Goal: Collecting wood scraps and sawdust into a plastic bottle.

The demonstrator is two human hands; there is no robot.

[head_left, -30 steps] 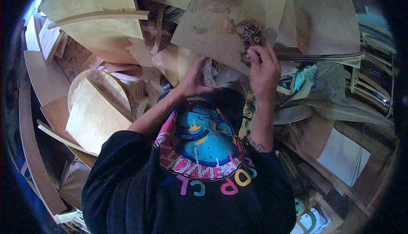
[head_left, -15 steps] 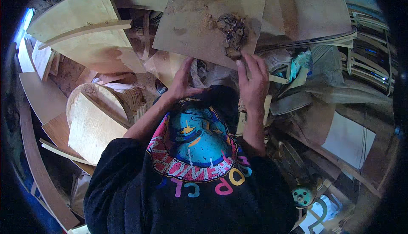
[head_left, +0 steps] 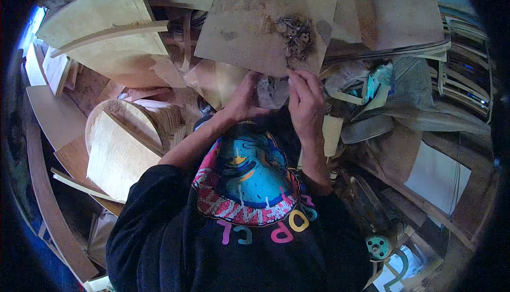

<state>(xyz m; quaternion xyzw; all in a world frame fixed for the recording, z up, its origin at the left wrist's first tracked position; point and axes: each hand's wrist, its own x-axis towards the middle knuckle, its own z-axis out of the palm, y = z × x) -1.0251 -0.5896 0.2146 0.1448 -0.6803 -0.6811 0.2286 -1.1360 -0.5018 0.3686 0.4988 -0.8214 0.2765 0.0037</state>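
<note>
Both hands, left hand (head_left: 245, 96) and right hand (head_left: 304, 101), have fingers closed around a small clear plastic bag (head_left: 272, 91), held open just below the plywood sheet (head_left: 255, 21) bearing the pile of screws (head_left: 297, 36), apparently for easy transfer.

It was a crowded woodworking workshop: bent plywood sheets (head_left: 101, 21), curved wooden strips (head_left: 42, 196) and stacked veneer (head_left: 164, 119) lay everywhere, and a dusty board (head_left: 249, 21) carried a heap of metal screws (head_left: 297, 34)
</note>
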